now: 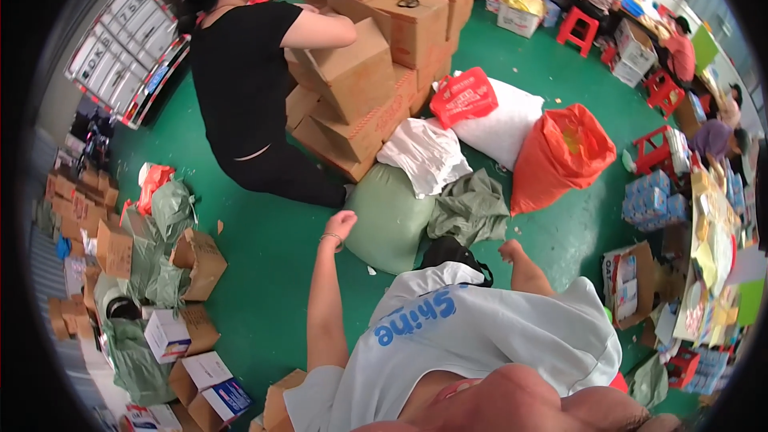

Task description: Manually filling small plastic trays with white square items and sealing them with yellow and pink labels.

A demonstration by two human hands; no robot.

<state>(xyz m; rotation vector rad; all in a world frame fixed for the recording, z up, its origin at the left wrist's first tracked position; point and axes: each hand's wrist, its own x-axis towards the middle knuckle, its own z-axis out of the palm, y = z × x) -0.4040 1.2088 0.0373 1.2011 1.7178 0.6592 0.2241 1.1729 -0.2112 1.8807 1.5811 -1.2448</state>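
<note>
My left hand (340,226), with a bracelet at the wrist, is held closed beside a stuffed pale green sack (388,220); nothing shows in its fingers. On the other side my right hand (510,250) is curled into a small fist, close to a crumpled grey-green woven sack (470,206). A black item (454,251), its kind unclear, lies between my hands. White cloth (424,152) rests against the top of the green sack. Farther right stands an open orange sack (562,156) with yellowish contents.
A person in black (244,88) leans over an open cardboard box (348,72) by stacked cartons (412,24). A red bag (464,98) lies on a white sack (508,124). Boxes and bags line the left; workers sit on red stools (577,31) at right-hand benches. A truck (126,48) stands back left.
</note>
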